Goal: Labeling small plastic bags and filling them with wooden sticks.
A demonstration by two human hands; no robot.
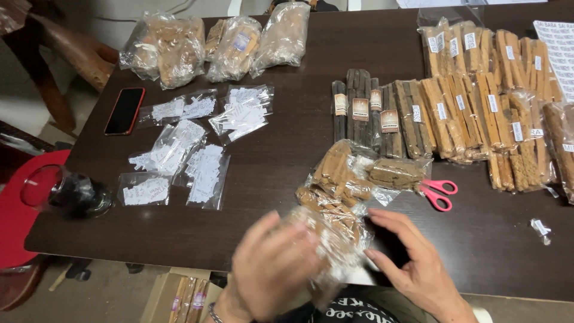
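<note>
My left hand (pixel 270 268) grips a clear plastic packet of brown sticks (pixel 335 239) at the near edge of the dark table (pixel 281 161); the hand and packet are motion-blurred. My right hand (pixel 412 263) hovers just right of the packet with fingers spread, its fingertips close to the plastic. Whether it touches the packet is unclear. Just beyond lies a loose pile of brown stick bundles in clear bags (pixel 353 176).
Pink-handled scissors (pixel 438 192) lie right of the pile. Rows of labelled stick packs (pixel 466 113) fill the right. Small bags of white paper slips (pixel 197 143), a red-cased phone (pixel 124 110) and a tape dispenser (pixel 66 191) sit on the left; bigger bags (pixel 221 45) lie at the far edge.
</note>
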